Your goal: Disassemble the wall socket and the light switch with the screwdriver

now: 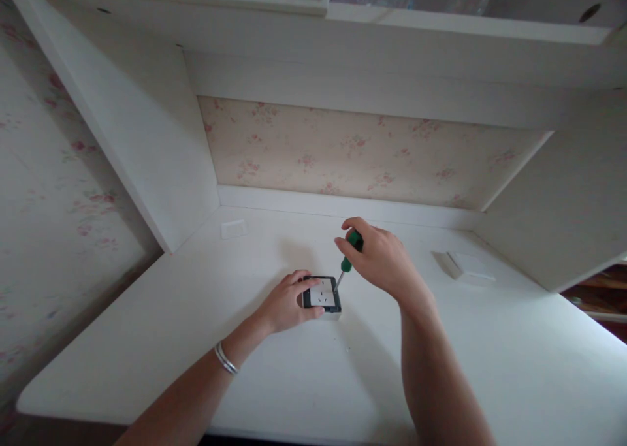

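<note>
A wall socket [322, 293] with a white face and black frame sits on a white box on the desk. My left hand [290, 302] is closed around its left side, fingers over the far edge and thumb along the near edge. In my right hand [375, 253] is a screwdriver [346, 264] with a green and black handle, its shaft slanting down to the left. The tip meets the right side of the socket's frame; whether a screw is under it is too small to tell.
On the white desk [196, 341], a flat white plate [234, 229] lies at the back left. Another white square piece [470, 266] rests tilted at the right. Tiny bits [348, 349] lie near the socket. Side panels and an overhead shelf [465, 31] enclose the desk.
</note>
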{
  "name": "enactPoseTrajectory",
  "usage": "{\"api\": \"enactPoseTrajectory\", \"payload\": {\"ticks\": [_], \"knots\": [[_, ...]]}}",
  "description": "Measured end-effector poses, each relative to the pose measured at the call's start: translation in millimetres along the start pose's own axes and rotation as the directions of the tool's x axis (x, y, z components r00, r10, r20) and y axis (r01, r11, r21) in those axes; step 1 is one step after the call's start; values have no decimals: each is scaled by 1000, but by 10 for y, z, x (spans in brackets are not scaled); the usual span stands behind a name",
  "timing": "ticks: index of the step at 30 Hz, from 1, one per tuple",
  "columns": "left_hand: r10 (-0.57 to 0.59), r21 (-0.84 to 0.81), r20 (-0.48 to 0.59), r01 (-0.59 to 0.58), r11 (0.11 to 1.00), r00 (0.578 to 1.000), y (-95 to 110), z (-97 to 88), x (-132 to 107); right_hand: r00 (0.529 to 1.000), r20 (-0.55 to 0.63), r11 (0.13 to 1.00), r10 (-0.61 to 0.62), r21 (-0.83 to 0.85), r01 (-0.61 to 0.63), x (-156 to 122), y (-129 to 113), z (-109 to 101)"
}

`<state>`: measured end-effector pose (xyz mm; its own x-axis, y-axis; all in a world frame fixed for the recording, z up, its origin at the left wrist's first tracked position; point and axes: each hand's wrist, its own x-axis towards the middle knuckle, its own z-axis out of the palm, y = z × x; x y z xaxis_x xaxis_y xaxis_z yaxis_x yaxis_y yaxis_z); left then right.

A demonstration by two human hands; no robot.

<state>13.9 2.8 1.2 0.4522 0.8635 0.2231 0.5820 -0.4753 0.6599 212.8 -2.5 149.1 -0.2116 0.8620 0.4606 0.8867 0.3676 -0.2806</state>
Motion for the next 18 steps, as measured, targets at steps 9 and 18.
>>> {"api": "enactPoseTrajectory", "payload": {"ticks": [9, 18], "knots": [[24, 0, -3, -24, 1000, 1000, -19, 4, 0, 999, 22, 999, -23, 30, 23, -2, -10, -29], [0, 4, 10, 0, 1000, 1000, -22, 9, 5, 999, 3, 997, -51, 51, 50, -12, -10, -42]]}}
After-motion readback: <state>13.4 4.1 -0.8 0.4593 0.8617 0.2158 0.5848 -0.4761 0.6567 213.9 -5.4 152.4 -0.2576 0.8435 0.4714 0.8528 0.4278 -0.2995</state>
